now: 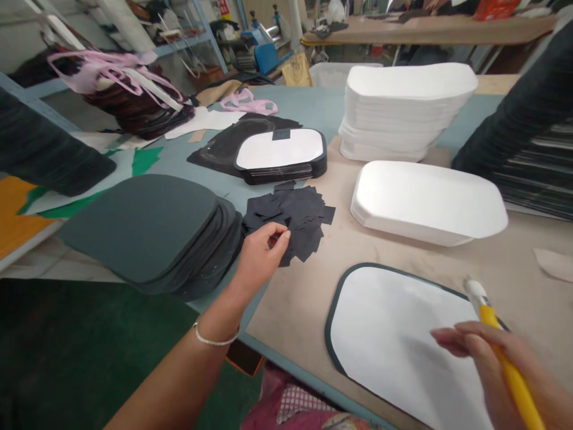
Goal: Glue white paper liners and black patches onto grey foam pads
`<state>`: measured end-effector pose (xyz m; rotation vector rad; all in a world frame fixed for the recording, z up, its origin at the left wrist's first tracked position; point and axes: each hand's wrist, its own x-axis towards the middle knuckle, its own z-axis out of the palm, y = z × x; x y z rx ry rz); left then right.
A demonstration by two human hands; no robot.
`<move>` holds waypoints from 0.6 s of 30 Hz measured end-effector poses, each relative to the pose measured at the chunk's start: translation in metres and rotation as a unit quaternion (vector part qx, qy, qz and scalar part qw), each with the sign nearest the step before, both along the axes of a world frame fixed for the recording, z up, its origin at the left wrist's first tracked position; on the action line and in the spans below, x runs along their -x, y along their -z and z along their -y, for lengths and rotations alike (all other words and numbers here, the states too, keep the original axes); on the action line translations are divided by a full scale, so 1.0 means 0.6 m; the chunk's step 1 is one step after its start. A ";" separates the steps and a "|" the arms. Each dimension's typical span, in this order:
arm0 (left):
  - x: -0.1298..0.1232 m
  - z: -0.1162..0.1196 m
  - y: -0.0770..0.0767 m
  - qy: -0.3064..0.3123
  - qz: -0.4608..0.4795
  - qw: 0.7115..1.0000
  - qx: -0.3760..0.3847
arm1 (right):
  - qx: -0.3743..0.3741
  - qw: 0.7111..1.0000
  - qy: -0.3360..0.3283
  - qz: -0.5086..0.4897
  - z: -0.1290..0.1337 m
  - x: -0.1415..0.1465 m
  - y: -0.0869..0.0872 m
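Note:
My left hand (264, 251) is at the near edge of a pile of small black pieces (304, 209), thumb and forefinger pinched together; whether a piece is between them is too small to tell. A yellow-handled brush (514, 373) with pale bristles rests in my right hand (496, 358), its tip pointing up and away. Under that hand lies a white rounded panel (403, 334) on a slightly larger dark green sheet (333, 322), which shows as a rim. Left of my left hand stands a stack of dark green rounded sheets (147, 227).
White panels form a low stack (430, 197) and a taller stack (407, 107) at the right. Behind the black pieces sits a stack topped with a white panel (286, 152) bearing a dark square. Tall dark stacks (532, 119) flank the table. A person's hands show at a far table (425, 33).

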<state>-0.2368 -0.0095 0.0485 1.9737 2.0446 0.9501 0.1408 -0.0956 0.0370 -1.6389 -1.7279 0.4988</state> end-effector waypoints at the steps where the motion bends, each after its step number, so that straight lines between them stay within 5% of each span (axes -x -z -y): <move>1: -0.032 0.011 -0.008 0.036 0.026 0.999 -0.020 | 0.013 1.000 -0.003 -0.002 -0.004 0.015 -0.010; 5: -0.168 0.057 -0.018 0.230 0.021 0.968 -0.099 | 0.053 0.991 -0.021 -0.117 -0.019 0.064 -0.027; 9: -0.260 0.097 -0.003 0.368 -0.018 0.925 -0.092 | 0.079 0.979 0.011 -0.188 -0.018 0.069 -0.022; 12: -0.289 0.116 0.011 0.365 0.074 0.927 -0.040 | 0.056 0.978 0.046 -0.197 -0.007 0.048 -0.020; 14: -0.298 0.120 0.020 0.301 0.213 0.927 0.072 | 0.025 0.978 0.065 -0.198 0.001 0.032 -0.022; 16: -0.307 0.115 0.026 0.233 0.378 0.863 0.241 | -0.005 0.976 0.076 -0.203 0.005 0.022 -0.026; 18: -0.318 0.101 0.029 0.196 0.512 0.741 0.389 | -0.020 0.974 0.071 -0.217 0.004 0.017 -0.026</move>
